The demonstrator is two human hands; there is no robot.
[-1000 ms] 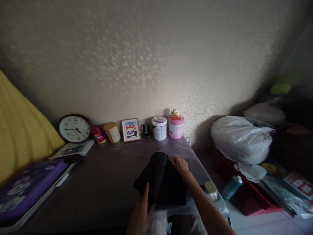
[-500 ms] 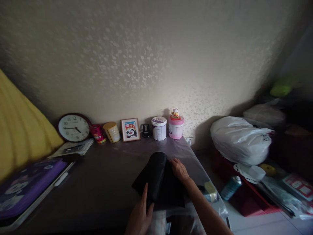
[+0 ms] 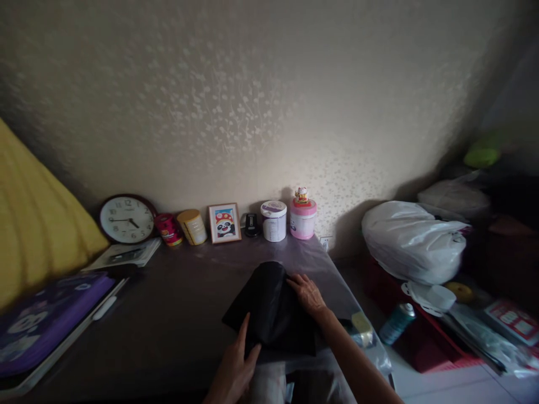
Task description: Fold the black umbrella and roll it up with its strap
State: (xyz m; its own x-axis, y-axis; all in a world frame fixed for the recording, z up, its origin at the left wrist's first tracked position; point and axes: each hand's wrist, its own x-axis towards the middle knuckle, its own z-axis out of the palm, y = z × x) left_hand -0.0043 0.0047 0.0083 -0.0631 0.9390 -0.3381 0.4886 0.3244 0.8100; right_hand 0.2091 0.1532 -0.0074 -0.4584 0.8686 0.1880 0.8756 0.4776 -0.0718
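Observation:
On the dark grey table in front of me lies a folded black sheet (image 3: 269,308) of soft material. I cannot tell whether it is cloth or plastic. Its middle bulges upward in a rounded ridge, and its corners spread flat to the left and right. My left hand (image 3: 236,362) is at its near left edge, forefinger stretched along it and thumb held apart. My right hand (image 3: 308,293) lies over its far right edge, with fingers extended and fingertips against the side of the ridge. Neither hand visibly grips the sheet.
Along the wall stand a clock (image 3: 127,219), two tins, a framed panda picture (image 3: 224,223) and two round tubs. A purple case (image 3: 50,320) lies at left. Beyond the table's right edge are a spray can (image 3: 396,324), a red crate and a white bag (image 3: 415,241).
The black sheet's left part has spread a little to the left, widening the ridge. My left hand has shifted slightly left and down; my right hand has moved slightly left.

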